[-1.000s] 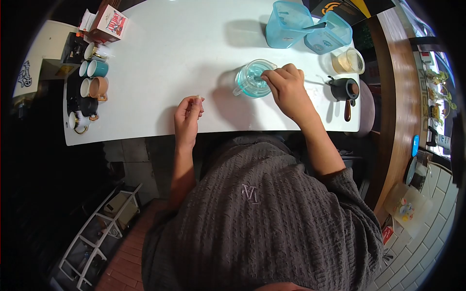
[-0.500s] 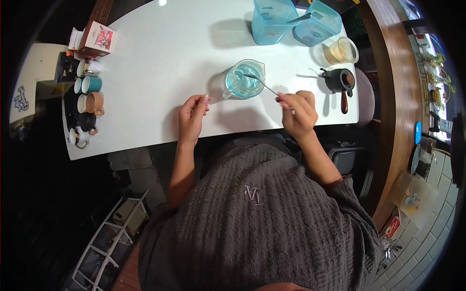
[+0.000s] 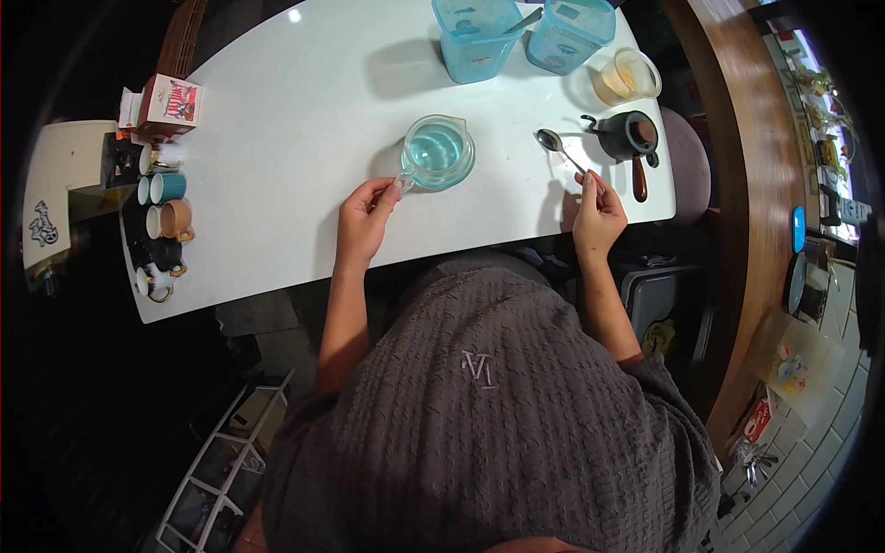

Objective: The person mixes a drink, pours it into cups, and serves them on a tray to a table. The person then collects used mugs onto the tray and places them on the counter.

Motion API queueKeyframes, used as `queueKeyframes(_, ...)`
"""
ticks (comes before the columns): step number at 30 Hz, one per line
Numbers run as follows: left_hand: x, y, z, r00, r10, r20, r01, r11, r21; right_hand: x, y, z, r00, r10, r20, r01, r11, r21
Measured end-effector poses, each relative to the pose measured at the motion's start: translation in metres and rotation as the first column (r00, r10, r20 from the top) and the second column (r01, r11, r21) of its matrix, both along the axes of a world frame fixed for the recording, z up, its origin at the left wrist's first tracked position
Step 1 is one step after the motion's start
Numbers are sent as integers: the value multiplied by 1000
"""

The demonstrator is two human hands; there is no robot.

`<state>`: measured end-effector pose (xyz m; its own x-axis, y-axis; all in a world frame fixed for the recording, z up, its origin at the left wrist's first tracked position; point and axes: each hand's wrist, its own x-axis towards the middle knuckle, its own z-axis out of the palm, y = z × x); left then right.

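A clear glass jug [image 3: 455, 175] with a pouring lip stands on the white table, holding a bluish, swirling liquid. My left hand [image 3: 366, 221] is closed, thumb and fingers pinching the jug's handle at its near left side. To the right of the jug, my right hand [image 3: 599, 217] pinches the end of a metal spoon [image 3: 573, 163]. The spoon's bowl points away from me, low over the tabletop; whether it touches the surface I cannot tell. Just beyond that hand sits a small black pot [image 3: 622, 135] with a brown wooden handle.
Two blue plastic containers [image 3: 477, 46] stand at the back, a utensil leaning from one. A jar of pale contents [image 3: 627, 78] is beside the black pot. Several cups [image 3: 169, 188] and a printed box [image 3: 171, 103] line the left side of the white table [image 3: 304, 138].
My right hand has lifted the spoon out of the jug and carried it right, beside the black pot. My left hand, earlier apart from the handle, now grips it.
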<state>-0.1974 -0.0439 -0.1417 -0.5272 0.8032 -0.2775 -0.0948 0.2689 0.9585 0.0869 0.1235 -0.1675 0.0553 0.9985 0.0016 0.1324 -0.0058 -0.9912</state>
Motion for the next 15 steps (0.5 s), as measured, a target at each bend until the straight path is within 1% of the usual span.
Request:
queueKeyframes(2, 2, 1, -5, 998, 50, -38, -49, 998, 28, 3, 4, -2, 1000, 7, -23, -7, 1000, -12)
queueKeyframes(4, 5, 2, -5, 998, 47, -48, -46, 999, 27, 5, 9, -6, 999, 16, -48, -17, 1000, -21)
queueKeyframes(7, 13, 1, -8, 997, 34, -65, -33, 999, 13, 13, 16, -17, 999, 11, -49, -10, 1000, 24)
queueKeyframes(8, 16, 2, -10, 997, 21, -72, -21, 1000, 2, 21, 21, -22, 982, 45, 183, -65, 992, 106)
queueKeyframes(9, 21, 4, -6, 997, 21, -76, -21, 1000, 4, 23, 24, -17, 912, 55, 407, -136, 976, 173)
queueKeyframes(10, 27, 6, -2, 997, 24, -79, -25, 1000, -10, 25, 25, -8, 890, 54, 452, -178, 956, 235)
queueKeyframes(11, 33, 8, 1, 996, 29, -82, -31, 999, -23, 27, 27, -6, 892, 56, 449, -179, 955, 237)
queueKeyframes(13, 44, 10, 3, 997, 40, -71, -42, 999, -15, 33, 31, -5, 828, 92, 554, -267, 932, 244)
queueKeyframes(14, 50, 11, 4, 997, 51, -59, -51, 999, -6, 35, 34, -7, 808, 59, 587, -313, 886, 343)
queueKeyframes(15, 56, 12, 5, 996, 62, -61, -62, 998, -8, 36, 34, -6, 808, 69, 585, -322, 883, 342)
